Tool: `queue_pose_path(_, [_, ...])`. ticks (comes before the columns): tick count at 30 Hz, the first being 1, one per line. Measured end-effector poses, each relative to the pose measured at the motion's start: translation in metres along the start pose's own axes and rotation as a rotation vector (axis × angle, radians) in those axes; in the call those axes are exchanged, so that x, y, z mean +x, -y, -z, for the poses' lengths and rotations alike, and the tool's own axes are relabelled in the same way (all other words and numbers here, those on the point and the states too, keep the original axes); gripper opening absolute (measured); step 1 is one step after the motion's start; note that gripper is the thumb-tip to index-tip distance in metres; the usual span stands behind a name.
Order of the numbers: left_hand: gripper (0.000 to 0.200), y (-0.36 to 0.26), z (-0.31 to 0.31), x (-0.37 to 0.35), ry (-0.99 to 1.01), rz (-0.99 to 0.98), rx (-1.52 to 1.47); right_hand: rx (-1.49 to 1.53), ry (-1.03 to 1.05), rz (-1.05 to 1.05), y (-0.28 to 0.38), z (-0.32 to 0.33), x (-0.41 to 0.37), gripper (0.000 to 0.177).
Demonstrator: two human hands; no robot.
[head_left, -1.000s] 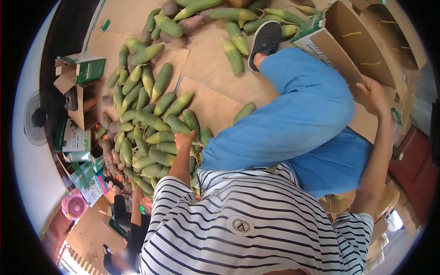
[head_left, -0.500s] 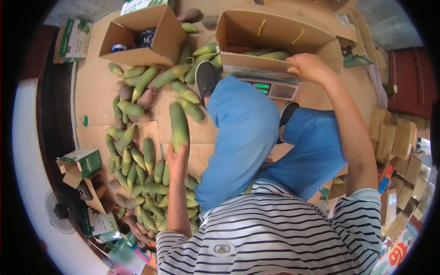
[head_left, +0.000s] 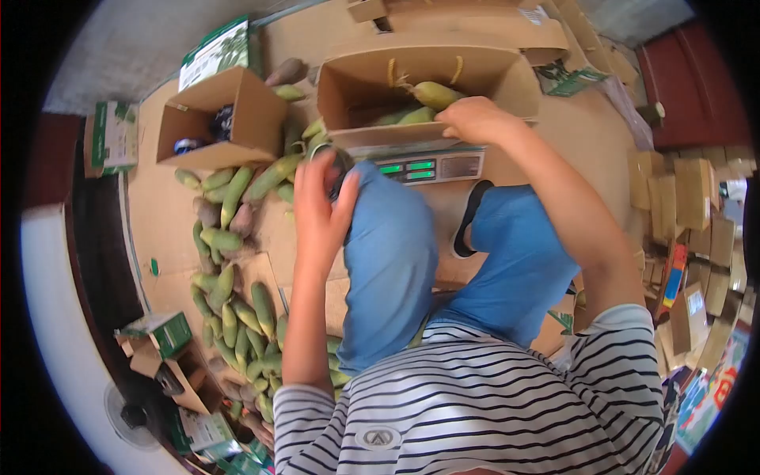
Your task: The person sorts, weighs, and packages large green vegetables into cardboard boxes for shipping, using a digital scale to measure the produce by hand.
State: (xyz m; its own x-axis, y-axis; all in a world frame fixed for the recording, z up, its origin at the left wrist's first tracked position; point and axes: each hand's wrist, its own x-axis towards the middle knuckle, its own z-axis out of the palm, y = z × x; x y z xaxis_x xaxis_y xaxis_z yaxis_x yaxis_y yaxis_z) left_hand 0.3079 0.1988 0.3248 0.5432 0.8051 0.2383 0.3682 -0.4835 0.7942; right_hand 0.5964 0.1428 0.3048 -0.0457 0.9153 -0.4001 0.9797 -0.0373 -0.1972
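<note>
My right hand (head_left: 479, 120) is closed on the near rim of a long cardboard box (head_left: 419, 62) with yellow cord handles. Several green radishes lie inside; one pale green radish (head_left: 435, 96) rests uppermost, close to my right fingers. The box sits on a digital scale (head_left: 447, 167) with lit green displays. My left hand (head_left: 321, 198) is over my shoe, left of my knee, thumb and fingers apart and nothing visible in it. Below it and to its left, a spread of green radishes (head_left: 261, 305) covers the cardboard floor, with a few reddish-brown roots (head_left: 241, 219) among them.
A smaller open carton (head_left: 186, 123) with dark items stands left of the box, among radishes. Green-and-white printed cartons (head_left: 218, 55) stand behind it and along the left side. Stacked cardboard boxes (head_left: 693, 206) fill the right side.
My left hand has moved up toward the box and no longer holds the large green radish. Another radish now shows on top inside the box. The view has shifted; my right hand stays at the rim.
</note>
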Motion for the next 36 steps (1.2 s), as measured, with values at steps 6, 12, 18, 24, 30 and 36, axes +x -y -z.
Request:
queue_pose_path(6, [0.030,0.016,0.023,-0.107,0.153,0.366,-0.092,-0.029,0.074,-0.079,0.005,0.003,0.001,0.024])
queue_pose_path(12, [0.040,0.022,0.009,-0.142,0.067,0.648,-0.223,-0.021,0.033,-0.065,0.007,0.002,0.000,0.024])
queue_pose_path(18, [0.046,0.039,0.010,-0.141,0.151,0.544,-0.219,-0.052,0.043,-0.052,0.006,-0.001,0.004,0.024])
queue_pose_path(24, [0.050,0.041,0.006,-0.145,0.077,0.613,-0.251,-0.033,0.047,-0.059,0.002,-0.008,0.010,0.023])
queue_pose_path(30, [0.049,0.116,0.040,-0.207,0.259,0.815,0.005,-0.032,0.038,-0.062,0.002,-0.009,0.009,0.021])
queue_pose_path(36, [0.047,0.262,0.084,-0.401,0.440,1.323,0.382,-0.044,0.041,-0.065,0.009,0.000,0.003,0.021])
